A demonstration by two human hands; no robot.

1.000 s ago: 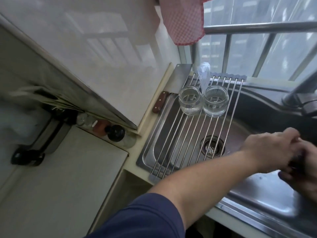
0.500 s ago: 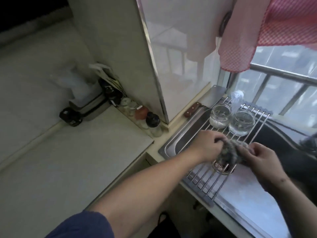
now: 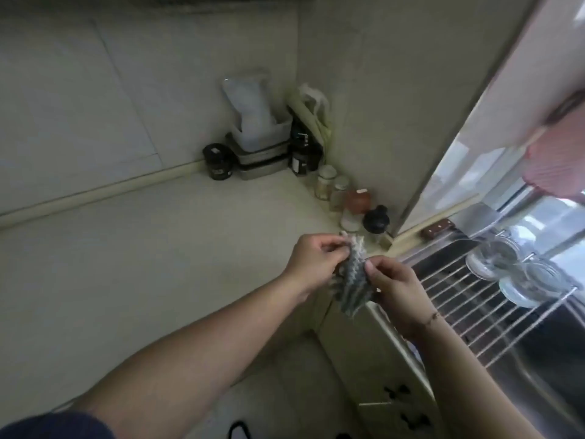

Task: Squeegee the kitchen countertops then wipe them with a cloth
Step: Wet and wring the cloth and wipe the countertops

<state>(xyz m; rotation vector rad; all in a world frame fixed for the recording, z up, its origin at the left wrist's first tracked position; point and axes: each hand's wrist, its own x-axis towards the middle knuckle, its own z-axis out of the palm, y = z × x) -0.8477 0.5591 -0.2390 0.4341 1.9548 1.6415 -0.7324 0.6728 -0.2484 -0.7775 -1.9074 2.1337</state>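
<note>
1. Nearest us, our left hand (image 3: 311, 259) and right hand (image 3: 394, 285) hold the cloth (image 3: 448, 280) between them in the air; the fingers (image 3: 329, 245) of each hand pinch a top edge, and the rest hangs bunched.
2. It sits over the tabletop (image 3: 142, 264) edge, just left of the sink rack (image 3: 493, 312).
3. We judge the wiping step is starting: next, spread the cloth flat and press it down.
4. Farther back, jars (image 3: 340, 193) line the wall.

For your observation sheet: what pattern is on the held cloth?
Grey-and-white zigzag stripes on the cloth; head view.
</note>
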